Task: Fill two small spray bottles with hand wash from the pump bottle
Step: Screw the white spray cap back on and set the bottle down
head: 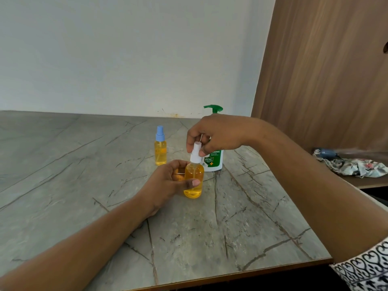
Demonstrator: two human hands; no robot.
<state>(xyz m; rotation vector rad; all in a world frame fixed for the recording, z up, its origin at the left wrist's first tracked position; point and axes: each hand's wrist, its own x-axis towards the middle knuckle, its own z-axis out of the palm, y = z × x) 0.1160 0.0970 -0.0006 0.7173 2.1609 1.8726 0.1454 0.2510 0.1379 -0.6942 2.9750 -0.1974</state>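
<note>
Now, left hand (pixel 168 181): curled round the clear, round-shouldered spray bottle (pixel 194 181) of amber liquid, mid-table.
Right hand (pixel 218 133): pinches its white sprayer top (pixel 196 153).
Blue-capped bottle (pixel 160 148): slim, amber-filled, at 11 o'clock.
Pump bottle (pixel 215 160): white, green-headed, at 1 o'clock.
Table (pixel 84 164): grey, veined.

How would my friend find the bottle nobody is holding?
On the grey table, look toward the wall. Left of the green-topped pump bottle stands a small spray bottle of orange liquid. Its cap is blue and nobody touches it; the held bottle has a white one.
</note>
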